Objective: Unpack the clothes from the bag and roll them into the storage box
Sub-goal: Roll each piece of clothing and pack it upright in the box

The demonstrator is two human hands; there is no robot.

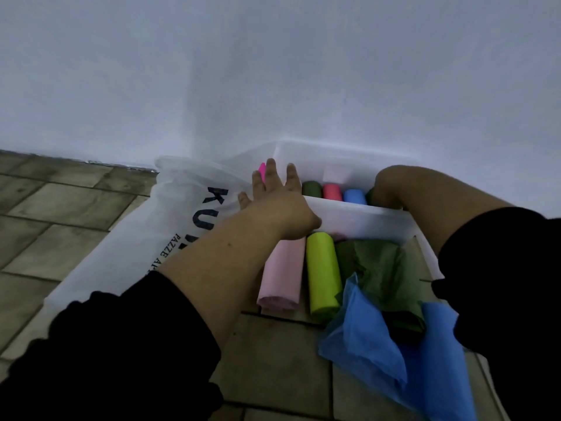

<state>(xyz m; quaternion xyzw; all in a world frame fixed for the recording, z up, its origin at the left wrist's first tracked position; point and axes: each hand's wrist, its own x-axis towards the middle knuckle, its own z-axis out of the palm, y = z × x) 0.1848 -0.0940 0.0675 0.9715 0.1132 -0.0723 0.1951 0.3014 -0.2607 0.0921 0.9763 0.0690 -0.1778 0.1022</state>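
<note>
A white storage box [364, 221] stands against the wall. Inside it lie an olive roll [312, 189], a pink-red roll [332, 191] and a blue roll [354, 196]. My left hand [279, 205] lies flat on the box's left front corner, fingers spread. My right hand [387, 189] dips into the box right of the blue roll; the rim hides its fingers, and a dark green sliver [369, 195] shows beside it. The white bag [170, 226] with black lettering lies left of the box.
On the tiled floor in front of the box lie a pale pink roll [283, 271], a lime roll [322, 275], a crumpled olive cloth [379, 268] and a loose blue cloth [394, 354]. A bright pink scrap [261, 170] shows behind my left fingers.
</note>
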